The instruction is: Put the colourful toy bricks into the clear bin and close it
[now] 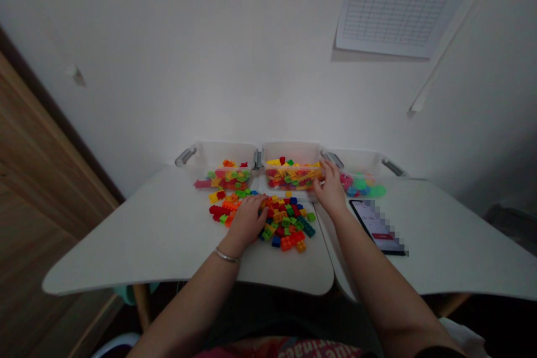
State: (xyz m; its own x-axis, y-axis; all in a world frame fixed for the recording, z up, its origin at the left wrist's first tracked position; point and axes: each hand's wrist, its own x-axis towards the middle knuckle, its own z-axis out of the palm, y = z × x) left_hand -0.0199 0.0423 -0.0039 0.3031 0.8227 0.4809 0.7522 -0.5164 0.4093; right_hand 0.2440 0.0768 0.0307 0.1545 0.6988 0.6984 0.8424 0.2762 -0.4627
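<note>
My left hand lies over the left part of a pile of toy building bricks on the table. Its thumb stands apart from the fingers, whose tips are partly lost among the bricks; I make out nothing held. At the right front corner of the middle clear plastic bin is my right hand. The fingers reach up by the rim with the thumb spread below them, and no brick shows in them. Inside that bin, mostly yellow and red bricks are visible through the wall.
A left bin holds mixed pieces; a right bin holds green, blue and pink ones. A phone lies right of my right forearm. The white table meets the wall, where a printed sheet hangs.
</note>
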